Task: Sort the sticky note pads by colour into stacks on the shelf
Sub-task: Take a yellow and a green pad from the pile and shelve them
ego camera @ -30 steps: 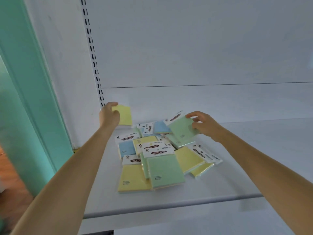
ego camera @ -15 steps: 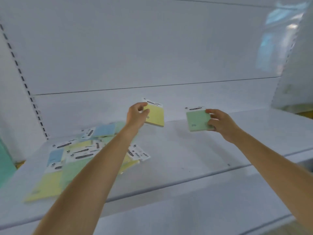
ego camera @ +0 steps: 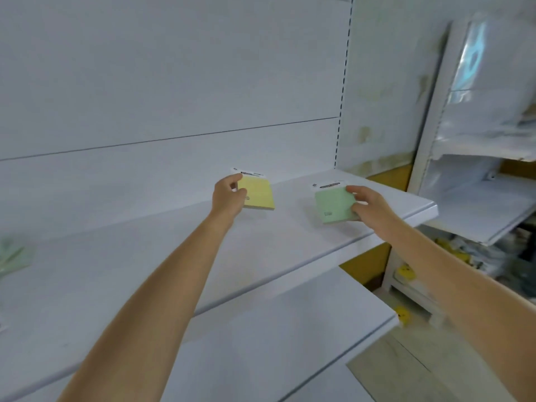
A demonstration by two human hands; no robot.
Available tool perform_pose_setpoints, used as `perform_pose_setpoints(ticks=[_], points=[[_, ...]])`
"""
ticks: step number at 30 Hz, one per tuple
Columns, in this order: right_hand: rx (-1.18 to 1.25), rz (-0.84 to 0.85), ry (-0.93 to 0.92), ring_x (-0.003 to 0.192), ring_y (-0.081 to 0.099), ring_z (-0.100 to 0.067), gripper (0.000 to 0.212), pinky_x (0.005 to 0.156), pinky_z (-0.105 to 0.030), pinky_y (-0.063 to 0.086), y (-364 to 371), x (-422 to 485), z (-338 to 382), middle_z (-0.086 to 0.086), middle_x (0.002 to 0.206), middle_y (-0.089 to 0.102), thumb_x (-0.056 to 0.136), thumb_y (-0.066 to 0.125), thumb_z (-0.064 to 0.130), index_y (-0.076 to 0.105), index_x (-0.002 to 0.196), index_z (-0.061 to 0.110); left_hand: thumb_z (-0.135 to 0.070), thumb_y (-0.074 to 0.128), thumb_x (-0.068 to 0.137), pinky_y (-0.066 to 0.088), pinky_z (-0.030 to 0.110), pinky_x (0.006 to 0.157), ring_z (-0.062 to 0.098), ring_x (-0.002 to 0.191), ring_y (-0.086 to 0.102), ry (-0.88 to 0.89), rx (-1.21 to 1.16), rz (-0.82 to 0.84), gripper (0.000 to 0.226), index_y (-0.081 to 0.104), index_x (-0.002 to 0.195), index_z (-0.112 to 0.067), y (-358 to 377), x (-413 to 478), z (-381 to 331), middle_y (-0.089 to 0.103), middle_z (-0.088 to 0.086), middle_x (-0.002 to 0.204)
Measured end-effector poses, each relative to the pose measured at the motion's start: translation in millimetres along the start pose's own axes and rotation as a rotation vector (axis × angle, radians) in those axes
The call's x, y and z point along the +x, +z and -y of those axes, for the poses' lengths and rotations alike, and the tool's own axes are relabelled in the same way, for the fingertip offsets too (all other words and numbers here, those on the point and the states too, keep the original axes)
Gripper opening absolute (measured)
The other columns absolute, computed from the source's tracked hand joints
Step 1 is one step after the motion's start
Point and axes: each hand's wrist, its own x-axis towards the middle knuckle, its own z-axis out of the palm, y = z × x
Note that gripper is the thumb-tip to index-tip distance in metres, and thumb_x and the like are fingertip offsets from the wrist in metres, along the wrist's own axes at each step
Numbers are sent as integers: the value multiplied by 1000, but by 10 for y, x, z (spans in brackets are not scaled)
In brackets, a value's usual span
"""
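My left hand (ego camera: 227, 197) grips a yellow sticky note pad (ego camera: 258, 192) with a white label strip, held low over the white shelf (ego camera: 145, 271) toward its right part. My right hand (ego camera: 369, 206) holds a green sticky note pad (ego camera: 333, 206) by its right edge, just above or touching the shelf near its right end; I cannot tell which. Only a blurred green corner of the pile of pads (ego camera: 13, 256) shows at the far left edge.
The shelf's back panel (ego camera: 174, 97) rises behind the pads, and a slotted upright (ego camera: 342, 91) marks its right end. A lower white shelf (ego camera: 261, 343) juts out beneath. A neighbouring shelf unit (ego camera: 478, 169) with blurred goods stands to the right.
Both hands carried their pads rightward along the shelf, away from the pile. The view swung right, so the pile has slid almost out of frame on the left.
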Motion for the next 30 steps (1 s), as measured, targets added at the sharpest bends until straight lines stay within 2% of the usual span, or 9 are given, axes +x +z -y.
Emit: perform_pose_setpoints(ticks=[2,5,8,10,14,16,19,26,30], points=[[2,-18,12,114,49,-29,50,81,-33,51,-150,249,-127,-13,136,45,88,36,-6,48,130,18,4,48,83,47,39,92,37,119,51,7,12,16,45,53,126,-6,323,153,-32,51,24,131],[0,-38,36,115,50,-31,48,90,-42,51,-352,662,-267,-12,136,45,90,36,-6,48,131,15,4,47,84,40,28,78,39,117,51,25,25,46,46,51,128,-5,783,445,-12,51,27,128],[12,-56,73,118,48,-32,46,98,-44,45,-516,1064,-363,-14,135,45,90,36,-7,47,131,12,4,45,85,45,31,77,34,95,52,4,43,66,49,48,132,-6,1152,722,-26,50,23,104],[13,-51,95,110,47,-28,47,99,-43,44,-592,1298,-422,-12,128,47,89,35,-8,47,131,9,3,44,85,48,37,87,31,99,53,-24,64,71,50,46,134,-7,1364,906,8,51,22,104],[14,-7,116,109,48,-30,49,103,-50,42,-643,1772,-464,-14,131,46,88,31,-10,45,133,8,5,42,84,41,28,70,23,86,45,-73,128,75,40,54,121,-5,1678,1200,82,44,4,73],[43,21,122,120,47,-37,49,100,-46,45,-595,2010,-484,-19,137,42,89,31,-11,43,133,4,5,42,85,45,34,87,35,105,53,-92,199,82,42,53,124,-8,1782,1266,138,59,19,103],[77,120,121,115,47,-37,47,83,-39,48,-427,2341,-489,-20,127,42,89,31,-13,40,134,0,1,38,88,35,32,106,32,130,42,-152,319,94,48,42,136,-4,1901,1343,250,44,19,140],[-437,257,-84,121,47,-36,42,94,-36,43,-90,2802,-774,-19,134,49,91,35,6,48,130,12,-6,34,92,22,32,111,36,139,22,-104,557,79,36,54,122,-1,2084,1159,414,33,28,143],[-568,217,-261,129,37,-32,38,106,-36,27,-71,2866,-936,-14,139,46,92,39,20,51,128,19,-20,45,92,26,32,109,31,135,32,-82,645,82,34,55,119,-1,2124,1073,371,43,18,137]])
